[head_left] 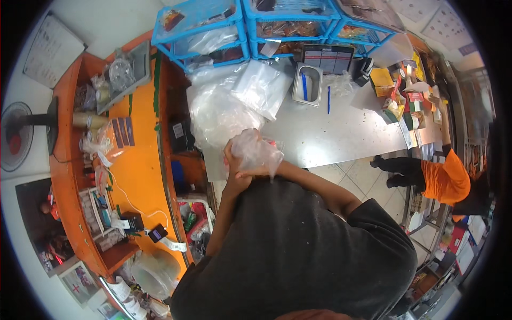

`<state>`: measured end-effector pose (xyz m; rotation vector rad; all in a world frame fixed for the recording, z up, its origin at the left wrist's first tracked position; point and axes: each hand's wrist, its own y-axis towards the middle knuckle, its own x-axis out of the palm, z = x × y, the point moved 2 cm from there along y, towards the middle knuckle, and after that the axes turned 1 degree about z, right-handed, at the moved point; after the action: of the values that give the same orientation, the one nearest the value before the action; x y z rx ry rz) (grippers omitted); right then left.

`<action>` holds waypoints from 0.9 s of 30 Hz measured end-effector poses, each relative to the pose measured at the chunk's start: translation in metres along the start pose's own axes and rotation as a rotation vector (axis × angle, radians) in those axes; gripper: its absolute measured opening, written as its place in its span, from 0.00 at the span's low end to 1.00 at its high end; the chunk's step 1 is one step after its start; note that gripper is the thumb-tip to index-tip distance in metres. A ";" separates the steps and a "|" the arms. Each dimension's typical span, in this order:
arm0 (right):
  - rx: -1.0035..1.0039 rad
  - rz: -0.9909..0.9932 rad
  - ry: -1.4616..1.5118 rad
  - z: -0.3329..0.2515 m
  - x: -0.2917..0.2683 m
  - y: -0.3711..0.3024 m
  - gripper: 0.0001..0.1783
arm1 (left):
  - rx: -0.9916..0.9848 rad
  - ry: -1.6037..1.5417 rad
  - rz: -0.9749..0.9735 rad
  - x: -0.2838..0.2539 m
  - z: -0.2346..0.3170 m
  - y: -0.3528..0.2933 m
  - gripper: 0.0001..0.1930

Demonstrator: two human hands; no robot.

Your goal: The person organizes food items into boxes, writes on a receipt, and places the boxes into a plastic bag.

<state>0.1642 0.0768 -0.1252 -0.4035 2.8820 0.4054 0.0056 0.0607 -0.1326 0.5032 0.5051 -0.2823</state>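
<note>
In front of my chest, at the near edge of the steel table [352,138], my two hands are close together around a crumpled clear plastic bag [258,151]. My left hand [234,173] is closed on the bag's left side, with its fingers raised along it. From the right, my right hand [260,170] meets it low on the bag, closed and partly covered by the plastic. A little red shows at the bag's right side; what it is I cannot make out. Just beyond my hands lie a heap of clear plastic bags [221,114] and a stack of flat plastic bags [261,88].
Blue stacked baskets [245,40] line the table's back. A metal tray [308,84], a blue pen [328,100] and a tablet screen [328,58] are nearby. An orange counter [140,160] runs along my left. At right, a person in an orange shirt [445,178] reaches toward cartons [405,98].
</note>
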 end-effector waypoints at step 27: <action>0.667 -0.065 1.352 0.083 -0.026 -0.073 0.29 | -0.058 -1.193 0.010 -0.054 0.054 0.073 0.19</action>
<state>0.2232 0.0399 -0.2151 -0.8581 3.8269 -1.3322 0.0092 0.1011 -0.0347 0.2093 -0.6480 -0.4958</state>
